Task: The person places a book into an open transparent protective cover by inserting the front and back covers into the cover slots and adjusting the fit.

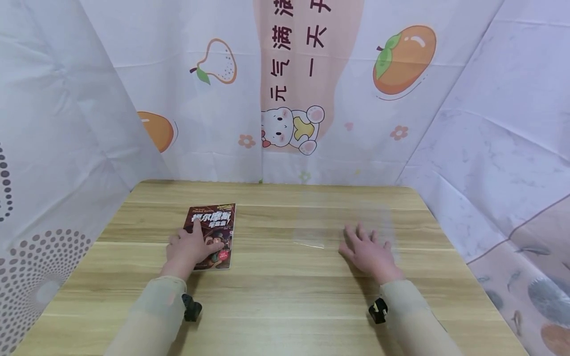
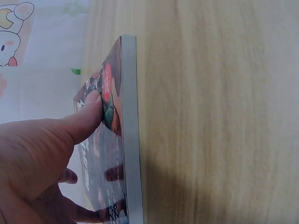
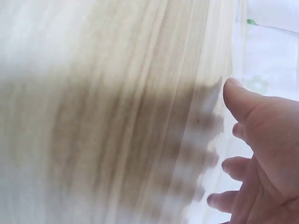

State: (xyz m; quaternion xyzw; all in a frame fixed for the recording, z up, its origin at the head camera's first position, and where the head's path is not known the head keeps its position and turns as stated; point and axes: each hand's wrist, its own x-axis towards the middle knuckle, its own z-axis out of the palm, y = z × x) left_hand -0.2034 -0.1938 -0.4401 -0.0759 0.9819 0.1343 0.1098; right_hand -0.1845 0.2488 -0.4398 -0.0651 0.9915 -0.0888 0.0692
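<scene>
A dark red paperback book (image 1: 213,220) with white Chinese lettering lies flat at the left of the table. My left hand (image 1: 189,249) rests on its cover with the fingers spread. In the left wrist view, the thumb touches the cover of the book (image 2: 114,112) near its pale page edge (image 2: 131,116). Toward the right lies a clear plastic sheet or bag (image 1: 311,232), hard to make out against the wood. My right hand (image 1: 367,249) is over its near part, fingers spread. Whether those fingertips touch the plastic, I cannot tell.
The wooden table (image 1: 276,296) has a straight back edge against a printed cloth (image 1: 213,133). More cloth hangs along the left and right sides. A black wrist strap (image 1: 191,307) is on the left wrist and another dark strap piece (image 1: 378,310) on the right.
</scene>
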